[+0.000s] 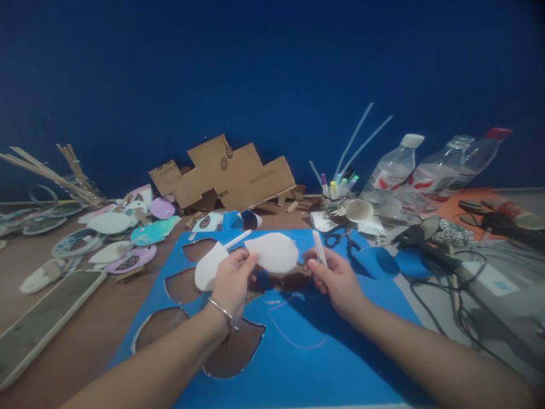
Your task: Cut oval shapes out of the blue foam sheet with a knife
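My left hand (pixel 234 278), with a silver bangle on its wrist, pinches a white fish-shaped cutout (pixel 276 253) by its narrow end. In my right hand (pixel 338 278) a slim white marker (pixel 318 247) stands nearly upright, close to the cutout's right edge. A second white cutout (pixel 208 267) lies just left of my left hand. Near its top is a thin white stick (pixel 238 240) whose kind I cannot make out. Under both hands lies a blue sheet (pixel 357 352) with several curved holes cut out. A faint outline is drawn on it below the cutout.
Scissors (pixel 347 243) and a curled blue piece (pixel 377 261) lie to the right, near black cables (pixel 455 307). Behind stand a pen cup (pixel 334 201), plastic bottles (pixel 394 167) and brown cardboard (pixel 238 176). Coloured fish cutouts (pixel 131 258) and a phone-like slab (pixel 46 321) are at left.
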Action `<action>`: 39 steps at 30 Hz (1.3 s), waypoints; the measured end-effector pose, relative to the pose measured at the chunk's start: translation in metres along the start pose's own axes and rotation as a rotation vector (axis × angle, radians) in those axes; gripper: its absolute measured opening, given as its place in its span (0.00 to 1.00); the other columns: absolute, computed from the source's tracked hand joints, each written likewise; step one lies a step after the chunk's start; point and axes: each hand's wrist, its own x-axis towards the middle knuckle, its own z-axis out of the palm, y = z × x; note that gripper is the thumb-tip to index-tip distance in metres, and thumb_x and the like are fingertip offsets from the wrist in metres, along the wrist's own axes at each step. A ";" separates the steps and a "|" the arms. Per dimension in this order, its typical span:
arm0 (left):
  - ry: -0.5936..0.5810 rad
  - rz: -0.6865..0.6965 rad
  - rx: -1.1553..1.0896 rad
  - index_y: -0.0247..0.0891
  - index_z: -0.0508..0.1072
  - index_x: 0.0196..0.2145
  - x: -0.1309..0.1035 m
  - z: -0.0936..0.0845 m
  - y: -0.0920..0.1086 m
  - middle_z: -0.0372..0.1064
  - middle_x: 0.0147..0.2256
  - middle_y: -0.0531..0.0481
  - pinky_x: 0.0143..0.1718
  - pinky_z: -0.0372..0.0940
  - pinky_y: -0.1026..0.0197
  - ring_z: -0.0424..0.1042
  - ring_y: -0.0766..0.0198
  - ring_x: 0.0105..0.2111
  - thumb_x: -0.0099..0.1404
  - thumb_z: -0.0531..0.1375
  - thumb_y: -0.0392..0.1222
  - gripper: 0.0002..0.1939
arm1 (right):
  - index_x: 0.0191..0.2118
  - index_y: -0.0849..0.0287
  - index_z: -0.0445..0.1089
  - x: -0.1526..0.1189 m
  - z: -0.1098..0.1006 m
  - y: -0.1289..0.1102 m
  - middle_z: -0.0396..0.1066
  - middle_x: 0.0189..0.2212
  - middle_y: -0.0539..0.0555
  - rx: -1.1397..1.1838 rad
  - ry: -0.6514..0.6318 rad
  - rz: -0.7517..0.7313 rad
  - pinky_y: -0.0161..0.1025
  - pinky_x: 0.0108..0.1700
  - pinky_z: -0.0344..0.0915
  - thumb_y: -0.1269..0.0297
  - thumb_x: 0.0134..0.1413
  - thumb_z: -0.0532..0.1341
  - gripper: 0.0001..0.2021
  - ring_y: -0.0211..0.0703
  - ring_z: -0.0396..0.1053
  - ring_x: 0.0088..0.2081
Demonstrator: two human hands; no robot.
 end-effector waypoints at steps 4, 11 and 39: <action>0.130 0.039 -0.202 0.33 0.68 0.31 0.008 0.001 0.005 0.67 0.28 0.51 0.20 0.61 0.72 0.66 0.71 0.25 0.51 0.62 0.47 0.15 | 0.33 0.60 0.65 0.004 -0.002 0.005 0.64 0.22 0.47 0.106 0.065 -0.023 0.29 0.15 0.47 0.58 0.51 0.58 0.09 0.26 0.50 0.14; 0.123 0.009 -0.353 0.40 0.65 0.40 0.007 0.002 0.008 0.67 0.43 0.48 0.23 0.66 0.69 0.70 0.67 0.33 0.54 0.60 0.40 0.15 | 0.34 0.60 0.65 0.005 -0.003 0.007 0.64 0.22 0.47 0.119 0.072 -0.027 0.29 0.16 0.46 0.59 0.52 0.57 0.09 0.26 0.51 0.14; -0.351 0.258 0.427 0.39 0.68 0.32 -0.008 -0.001 0.015 0.67 0.35 0.48 0.38 0.62 0.59 0.67 0.62 0.36 0.57 0.53 0.40 0.05 | 0.48 0.62 0.61 0.008 -0.002 0.001 0.67 0.33 0.54 -0.029 0.098 -0.012 0.33 0.22 0.55 0.54 0.52 0.54 0.21 0.35 0.60 0.24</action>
